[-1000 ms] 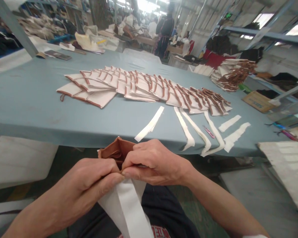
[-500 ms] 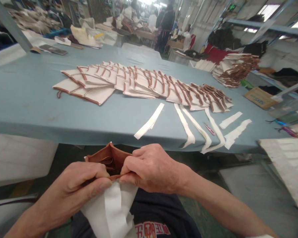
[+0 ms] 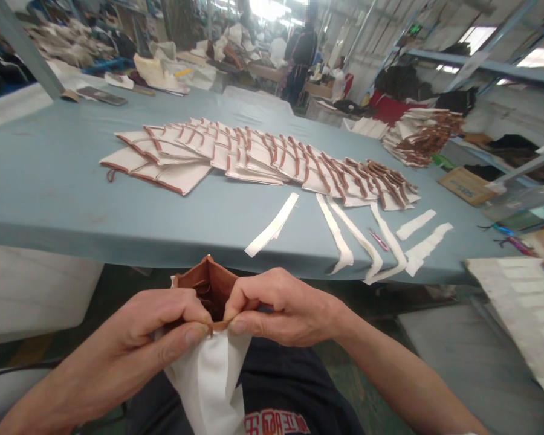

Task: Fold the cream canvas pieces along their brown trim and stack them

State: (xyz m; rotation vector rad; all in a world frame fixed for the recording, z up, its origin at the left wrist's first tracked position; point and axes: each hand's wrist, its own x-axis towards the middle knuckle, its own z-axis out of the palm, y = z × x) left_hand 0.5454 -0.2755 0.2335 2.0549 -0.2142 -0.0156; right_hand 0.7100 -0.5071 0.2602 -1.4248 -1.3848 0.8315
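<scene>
Pinching the brown edge [image 3: 220,326], your left hand [image 3: 140,320] and right hand [image 3: 281,308] hold the white pouch [image 3: 208,371] by its open mouth, close to you, before the tabletop [image 3: 163,223]. Both grips are narrow. One second ago they almost met; now they stand slightly apart, and a short length of edge shows between them. This part seems therefore more exposed for your handling. Other pouches [image 3: 263,154] lie overlapping on the tabletop.

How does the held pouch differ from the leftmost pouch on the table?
The held pouch gapes open, brown inside; the leftmost pouch lies flat. The left hand and right hand pinch the held pouch; the leftmost pouch rests on the table. Both show pale and brown.
</scene>
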